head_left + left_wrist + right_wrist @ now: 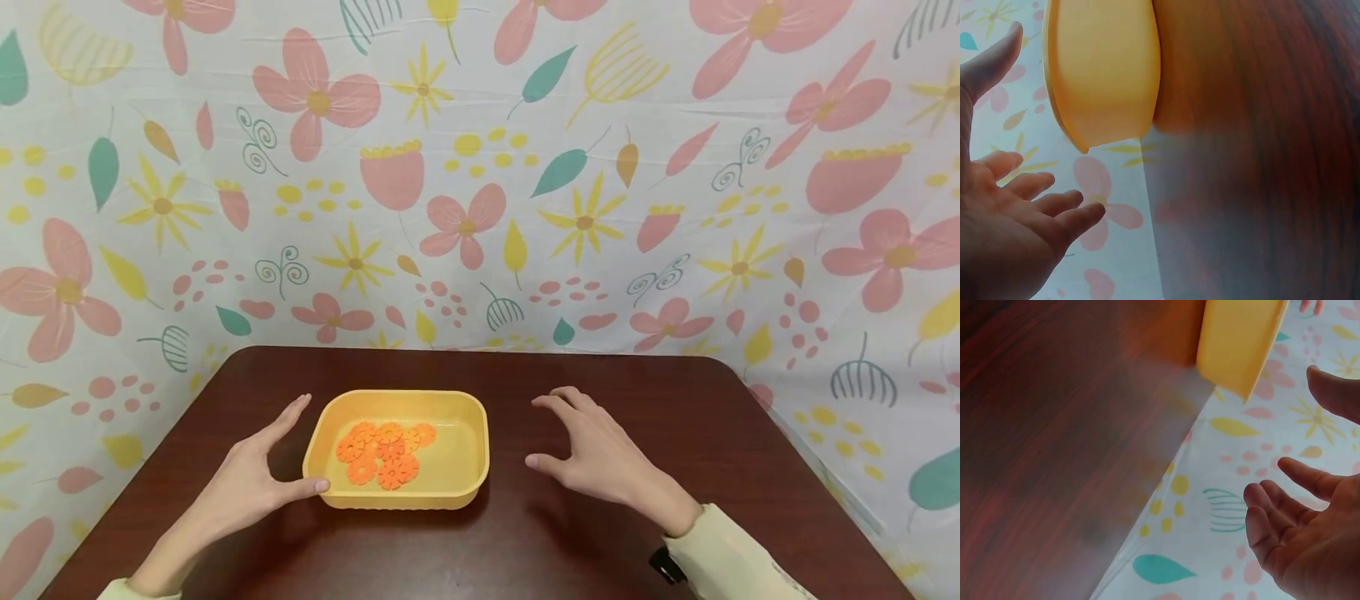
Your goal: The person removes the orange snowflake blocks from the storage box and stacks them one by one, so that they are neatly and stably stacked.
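A yellow plastic tub (pixel 457 467) stands on the dark table, with several orange notched discs (pixel 390 450) lying in its left half. My left hand (pixel 251 479) is just left of the tub, thumb and fingers spread apart; its thumb tip overlaps the tub's near left corner in the head view. In the left wrist view that hand (pixel 1029 219) appears beside the tub's wall (pixel 1104 75), with nothing held. To the right of the tub my right hand (pixel 600 450) hovers apart from it, fingers loosely bent and holding nothing. The right wrist view shows the same hand (pixel 1310 519) below the tub (pixel 1238 350).
The brown wooden table (pixel 510 550) has rounded far corners. A flower-patterned cloth (pixel 465 292) hangs behind it and along its sides. A dark band (pixel 667 565) shows at the right wrist, by the pale sleeve (pixel 731 554).
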A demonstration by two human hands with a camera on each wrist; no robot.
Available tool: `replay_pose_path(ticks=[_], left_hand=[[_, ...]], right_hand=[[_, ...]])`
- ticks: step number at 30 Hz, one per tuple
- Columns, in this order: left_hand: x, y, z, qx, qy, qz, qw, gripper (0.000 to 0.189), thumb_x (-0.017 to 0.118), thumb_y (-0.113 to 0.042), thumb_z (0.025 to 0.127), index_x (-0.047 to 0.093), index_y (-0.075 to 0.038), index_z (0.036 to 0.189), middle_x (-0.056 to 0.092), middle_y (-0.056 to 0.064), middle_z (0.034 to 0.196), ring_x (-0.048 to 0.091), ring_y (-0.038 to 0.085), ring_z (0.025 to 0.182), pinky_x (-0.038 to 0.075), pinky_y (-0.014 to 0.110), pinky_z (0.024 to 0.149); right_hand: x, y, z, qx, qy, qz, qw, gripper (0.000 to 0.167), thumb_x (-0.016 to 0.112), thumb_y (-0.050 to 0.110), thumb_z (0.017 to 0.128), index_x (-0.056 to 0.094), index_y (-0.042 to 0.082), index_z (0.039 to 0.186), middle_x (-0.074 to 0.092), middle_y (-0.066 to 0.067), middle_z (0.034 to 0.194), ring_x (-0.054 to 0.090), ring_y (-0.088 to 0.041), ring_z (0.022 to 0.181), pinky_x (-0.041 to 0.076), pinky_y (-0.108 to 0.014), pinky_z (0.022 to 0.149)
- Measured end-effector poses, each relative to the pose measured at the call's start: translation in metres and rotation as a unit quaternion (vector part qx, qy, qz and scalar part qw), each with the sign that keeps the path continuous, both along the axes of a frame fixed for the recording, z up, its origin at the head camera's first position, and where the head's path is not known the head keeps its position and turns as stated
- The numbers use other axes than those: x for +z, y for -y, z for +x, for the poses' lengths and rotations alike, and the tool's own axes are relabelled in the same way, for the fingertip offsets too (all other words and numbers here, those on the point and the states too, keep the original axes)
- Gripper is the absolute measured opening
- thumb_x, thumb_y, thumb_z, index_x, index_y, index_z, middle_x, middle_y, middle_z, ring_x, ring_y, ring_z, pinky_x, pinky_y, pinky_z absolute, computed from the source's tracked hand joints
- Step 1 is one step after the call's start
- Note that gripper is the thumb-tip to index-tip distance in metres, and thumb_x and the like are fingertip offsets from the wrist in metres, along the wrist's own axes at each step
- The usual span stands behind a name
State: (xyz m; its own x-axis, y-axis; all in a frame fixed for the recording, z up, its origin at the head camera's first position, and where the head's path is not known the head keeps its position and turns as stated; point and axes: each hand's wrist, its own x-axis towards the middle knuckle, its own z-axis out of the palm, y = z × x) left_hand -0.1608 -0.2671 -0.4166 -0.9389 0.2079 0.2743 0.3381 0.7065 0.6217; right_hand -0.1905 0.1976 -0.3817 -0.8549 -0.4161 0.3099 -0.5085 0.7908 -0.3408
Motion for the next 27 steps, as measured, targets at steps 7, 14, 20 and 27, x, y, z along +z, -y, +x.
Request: replay_pose_path(ticks=[7, 14, 20, 27], left_hand=[[-0.005, 0.001, -0.002, -0.020, 0.015, 0.025, 0.9994, 0.114, 0.096, -0.045, 0.075, 0.031, -0.029, 0.168, 0.036, 0.016, 0.166, 0.052, 0.057, 0.132, 0.045, 0.068, 0.103], [-0.006, -0.001, -0.004, -0.037, 0.030, 0.030, 0.9984, 0.117, 0.096, -0.044, 0.075, 0.030, -0.019, 0.168, 0.035, 0.021, 0.166, 0.048, 0.058, 0.135, 0.043, 0.070, 0.103], [-0.008, 0.000, -0.010, -0.064, 0.054, 0.062, 0.9946, 0.118, 0.097, -0.036, 0.076, 0.029, -0.010, 0.168, 0.033, 0.023, 0.167, 0.041, 0.050, 0.144, 0.041, 0.058, 0.110], [-0.017, 0.003, -0.019, -0.119, 0.087, 0.140, 0.9790, 0.113, 0.095, -0.017, 0.079, 0.024, 0.005, 0.164, 0.023, 0.023, 0.170, 0.027, 0.049, 0.150, 0.034, 0.013, 0.103]], right_hand=[[0.003, 0.020, -0.012, 0.053, 0.029, -0.025, 0.9978, 0.065, 0.089, 0.037, 0.085, 0.062, 0.017, 0.140, 0.058, 0.006, 0.132, 0.060, -0.013, 0.098, 0.055, -0.038, 0.087], [0.010, 0.047, -0.022, 0.113, 0.051, -0.027, 0.9919, 0.063, 0.089, 0.032, 0.085, 0.062, 0.016, 0.141, 0.060, 0.006, 0.130, 0.058, -0.015, 0.100, 0.050, -0.038, 0.089], [0.016, 0.074, -0.031, 0.154, 0.087, -0.012, 0.9841, 0.059, 0.086, 0.024, 0.089, 0.062, 0.013, 0.142, 0.058, 0.003, 0.135, 0.057, -0.018, 0.109, 0.041, -0.043, 0.095], [0.015, 0.104, -0.044, 0.197, 0.138, 0.000, 0.9707, 0.052, 0.085, 0.018, 0.091, 0.063, 0.014, 0.139, 0.058, 0.001, 0.132, 0.056, -0.021, 0.112, 0.040, -0.044, 0.099]])
